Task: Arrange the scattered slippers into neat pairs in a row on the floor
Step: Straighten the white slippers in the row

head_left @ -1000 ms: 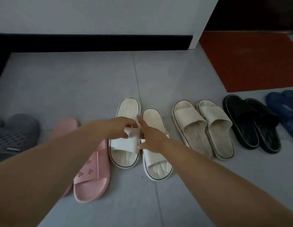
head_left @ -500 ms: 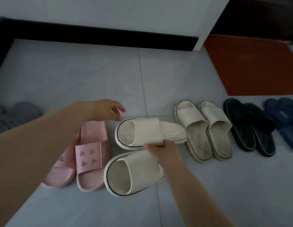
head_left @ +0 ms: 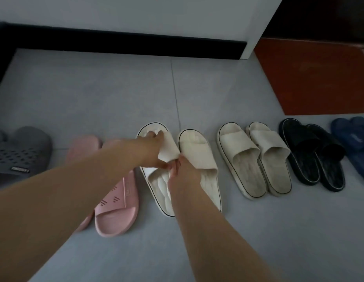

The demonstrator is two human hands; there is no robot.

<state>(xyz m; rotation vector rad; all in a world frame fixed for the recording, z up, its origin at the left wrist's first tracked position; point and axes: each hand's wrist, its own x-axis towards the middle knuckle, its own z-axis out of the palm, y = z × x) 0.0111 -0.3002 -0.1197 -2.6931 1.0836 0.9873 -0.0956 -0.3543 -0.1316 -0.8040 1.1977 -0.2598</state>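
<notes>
Floor (head_left: pixel 116 94), row from left to right: grey slippers (head_left: pixel 20 153) at the left edge, pink slippers (head_left: pixel 118 198), then two white ones, a cream pair (head_left: pixel 238 159), a black pair (head_left: pixel 311 155) and blue slippers (head_left: pixel 354 143) at the right edge.

Left white slipper (head_left: pixel 156 180) and right white slipper (head_left: pixel 199 151): mid-row, off-white with thin black sole trim, side by side.

Left hand (head_left: pixel 150 151) grips the left one's strap. Right hand (head_left: pixel 183 176) pinches the right one's inner strap edge.

Toes point to the far wall. Long axes run near to far, with the toes leaning slightly left.

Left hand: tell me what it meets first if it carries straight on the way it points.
The left hand grips the strap of the left white slipper; going on, it would likely brush the toe of the right white slipper, then bare floor. Depth is unclear.
</notes>
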